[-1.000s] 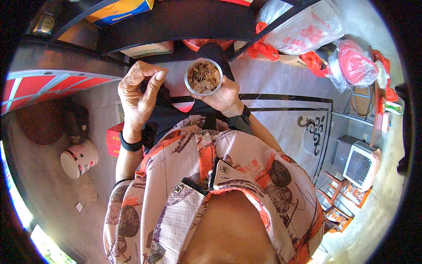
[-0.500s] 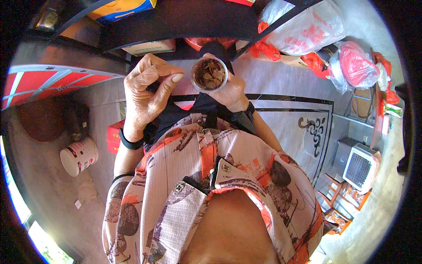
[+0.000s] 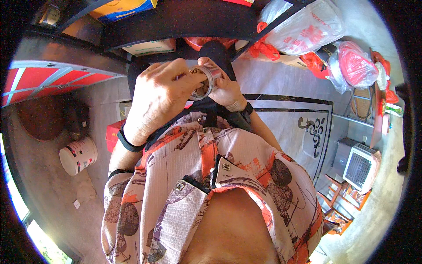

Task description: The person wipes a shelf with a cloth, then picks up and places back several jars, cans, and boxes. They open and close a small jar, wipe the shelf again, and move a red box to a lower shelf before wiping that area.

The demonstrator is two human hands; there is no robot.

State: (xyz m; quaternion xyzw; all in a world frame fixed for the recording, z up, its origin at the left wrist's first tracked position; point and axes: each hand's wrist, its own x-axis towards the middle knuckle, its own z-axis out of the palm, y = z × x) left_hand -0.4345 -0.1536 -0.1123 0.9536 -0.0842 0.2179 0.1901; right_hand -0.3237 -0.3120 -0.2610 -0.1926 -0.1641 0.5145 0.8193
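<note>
My right hand (image 3: 227,91) grips a clear round jar (image 3: 211,79), tilted toward my left, with dry brown flakes (image 3: 198,88) inside. The back of my left hand (image 3: 160,92) faces up; its bent fingers are at the jar's mouth, reaching into it, and their tips are hidden, so what they pinch cannot be made out. Both hands are in front of my printed shirt (image 3: 206,154), above my dark-trousered legs.
Dark shelves (image 3: 184,22) with boxes stand ahead. At right are plastic bags (image 3: 303,31), a metal rack (image 3: 354,105), a heater-like appliance (image 3: 358,167) and chairs (image 3: 343,198). At left are red panels (image 3: 48,83), a white bucket (image 3: 79,156) and red boxes (image 3: 114,134).
My left hand has moved rightward from beside the jar to its mouth, turning back upward. The jar has tipped from mouth-up toward my left hand.
</note>
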